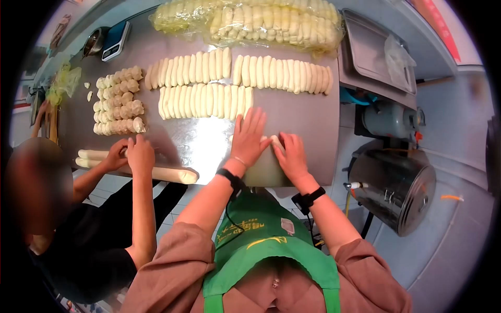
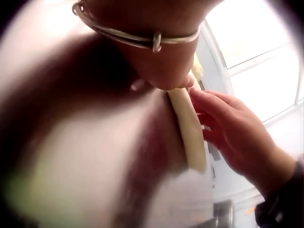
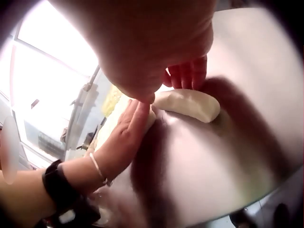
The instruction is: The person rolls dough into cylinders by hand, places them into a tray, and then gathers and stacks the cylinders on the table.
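My left hand (image 1: 249, 136) lies flat with straight fingers, pressing on pale dough at the steel table (image 1: 313, 161). A bit of that dough shows past its edge; the rest is hidden beneath the palm. Close beside it, my right hand (image 1: 290, 159) holds a short dough strip (image 3: 190, 104) between thumb and fingers. In the right wrist view its fingers stand behind the strip, with the thumb at the end near the left hand. The left wrist view shows a dough strip (image 2: 187, 128) running between both hands.
Rows of dough strips (image 1: 206, 101) lie just beyond my hands, with plastic-covered dough (image 1: 276, 23) behind them. Knobbly dough pieces (image 1: 119, 110) are stacked at left. Another person's hands (image 1: 140, 154) work over long dough rolls (image 1: 175, 175). A metal tray (image 1: 365, 47) stands far right.
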Action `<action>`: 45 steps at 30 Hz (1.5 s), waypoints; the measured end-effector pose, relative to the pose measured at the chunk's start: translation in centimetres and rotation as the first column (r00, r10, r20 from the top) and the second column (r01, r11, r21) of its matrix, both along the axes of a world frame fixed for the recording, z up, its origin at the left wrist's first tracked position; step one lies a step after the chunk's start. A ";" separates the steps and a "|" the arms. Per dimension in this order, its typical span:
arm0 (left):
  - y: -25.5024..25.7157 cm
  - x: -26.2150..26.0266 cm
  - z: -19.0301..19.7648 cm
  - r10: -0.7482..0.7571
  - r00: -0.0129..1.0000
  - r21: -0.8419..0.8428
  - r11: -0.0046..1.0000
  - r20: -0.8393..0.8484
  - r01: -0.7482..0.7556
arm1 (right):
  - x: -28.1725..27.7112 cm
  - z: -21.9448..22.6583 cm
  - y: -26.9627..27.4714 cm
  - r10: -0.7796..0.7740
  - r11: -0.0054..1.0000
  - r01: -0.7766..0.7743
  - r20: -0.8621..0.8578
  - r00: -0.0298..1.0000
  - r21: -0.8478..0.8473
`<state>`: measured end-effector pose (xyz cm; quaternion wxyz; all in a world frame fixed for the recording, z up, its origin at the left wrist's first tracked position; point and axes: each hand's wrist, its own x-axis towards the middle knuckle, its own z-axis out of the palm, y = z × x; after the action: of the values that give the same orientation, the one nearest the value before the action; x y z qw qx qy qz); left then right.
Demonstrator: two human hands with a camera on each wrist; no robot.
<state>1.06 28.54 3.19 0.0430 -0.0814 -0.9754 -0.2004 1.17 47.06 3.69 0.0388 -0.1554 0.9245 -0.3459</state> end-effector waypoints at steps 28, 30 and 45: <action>1.7 7.6 -0.7 0.437 0.876 0.148 0.871 0.206 -0.469 | -1.0 -3.2 -1.2 -0.029 0.991 0.042 0.105 0.994 -0.129; 0.7 7.5 -2.2 0.472 0.833 0.309 0.778 0.288 -0.547 | -2.3 -3.8 -0.8 -0.070 0.993 0.066 -0.040 0.997 -0.100; -29.1 -1.2 -0.3 0.755 0.654 0.263 0.639 -0.035 -0.723 | -1.7 -3.5 -1.7 0.070 0.991 -0.049 -0.174 0.982 0.123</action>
<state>-0.16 -0.55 2.87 0.1993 0.3167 -0.8877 -0.2682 -0.53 45.40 0.18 -0.0246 -0.2108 0.9380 -0.2739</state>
